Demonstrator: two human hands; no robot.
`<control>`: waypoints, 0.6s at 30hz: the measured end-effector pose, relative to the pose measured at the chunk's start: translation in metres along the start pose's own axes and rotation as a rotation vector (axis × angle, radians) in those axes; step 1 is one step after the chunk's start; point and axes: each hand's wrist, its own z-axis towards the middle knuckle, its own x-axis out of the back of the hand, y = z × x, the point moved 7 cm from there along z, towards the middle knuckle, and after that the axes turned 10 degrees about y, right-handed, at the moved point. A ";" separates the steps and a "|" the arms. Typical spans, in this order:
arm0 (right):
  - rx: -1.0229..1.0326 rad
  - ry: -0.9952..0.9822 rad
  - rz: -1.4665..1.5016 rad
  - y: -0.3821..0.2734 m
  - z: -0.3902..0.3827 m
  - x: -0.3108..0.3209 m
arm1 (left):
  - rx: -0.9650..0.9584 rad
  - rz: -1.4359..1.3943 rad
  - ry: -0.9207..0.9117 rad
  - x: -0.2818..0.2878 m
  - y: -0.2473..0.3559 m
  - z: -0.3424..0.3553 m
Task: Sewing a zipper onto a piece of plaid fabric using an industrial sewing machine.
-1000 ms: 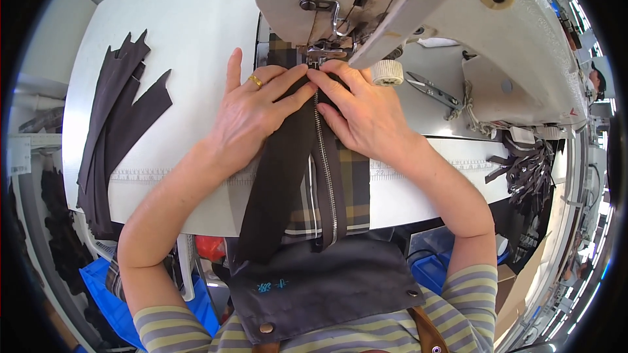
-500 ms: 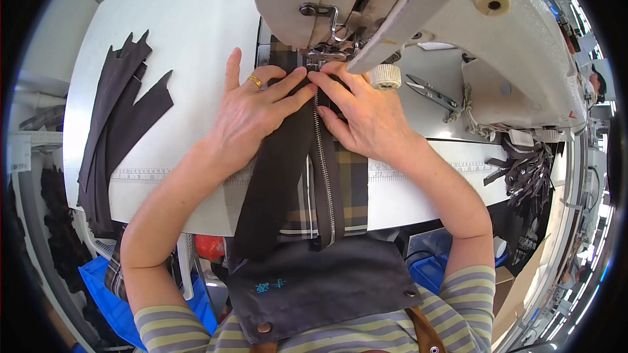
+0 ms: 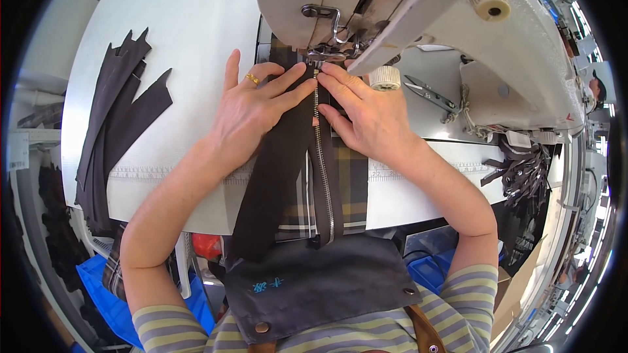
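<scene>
A metal-toothed zipper (image 3: 322, 163) on dark tape runs lengthwise toward the presser foot (image 3: 320, 54) of a sewing machine. Beside it on the left lies a dark fabric strip (image 3: 271, 176); plaid fabric (image 3: 352, 189) is underneath both. My left hand (image 3: 252, 104) is open, its fingers stretched over the dark strip and their tips next to the zipper teeth. From the other side, my right hand (image 3: 369, 114) rests extended fingers on the zipper tape close to the foot, thumb apart and lower down. The fabric below my palms is partly hidden.
The sewing machine head (image 3: 314, 0) rises right in front of my hands. Thread snips (image 3: 432, 93) lie on the right of its bed. Several dark strips (image 3: 114, 124) lie at left, and a bundle of dark zippers (image 3: 520, 170) sits at right. A printed ruler (image 3: 154, 173) crosses the tabletop.
My fingertips have parted slightly beside the foot, baring more of the zipper teeth between them. My right hand has shifted a little; the fabric lies nearly as before.
</scene>
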 end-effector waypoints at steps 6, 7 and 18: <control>0.001 0.021 0.018 0.002 0.012 0.004 | 0.013 -0.023 0.010 -0.002 -0.005 0.003; 0.015 0.003 0.006 -0.001 0.011 0.012 | 0.016 -0.031 0.006 -0.002 -0.005 0.003; -0.812 0.690 -0.223 0.304 -0.101 0.399 | 0.028 -0.075 0.022 -0.005 -0.009 0.002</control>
